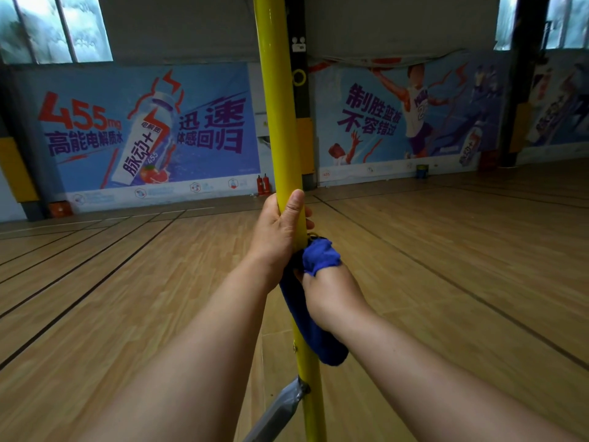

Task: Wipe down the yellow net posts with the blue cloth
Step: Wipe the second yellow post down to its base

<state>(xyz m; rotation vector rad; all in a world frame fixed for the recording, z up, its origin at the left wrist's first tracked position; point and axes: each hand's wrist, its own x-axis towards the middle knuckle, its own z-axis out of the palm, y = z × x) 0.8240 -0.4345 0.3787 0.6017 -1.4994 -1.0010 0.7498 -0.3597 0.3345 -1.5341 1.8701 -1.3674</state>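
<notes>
Yellow net post [280,129] stands upright mid-frame on the wooden court floor [446,266]. Left hand [280,228] wraps the post, thumb up. Just below, right hand [331,291] clamps the blue cloth [318,256] against the post; loose tail hangs down.

Risks:
- Cloth is bunched, so contact is patchy and streaks are likely.
- The tail could snag the grey brace [280,409] below.

Two bare forearms enter from the bottom edge of the frame and run up toward centre. No sleeves, watch, bands or gloves on either. Left hand [280,231], centre frame: broad thumb with a short, unpainted nail. Right hand [331,290], just below and right: back and wrist visible, fingers hidden.
</notes>
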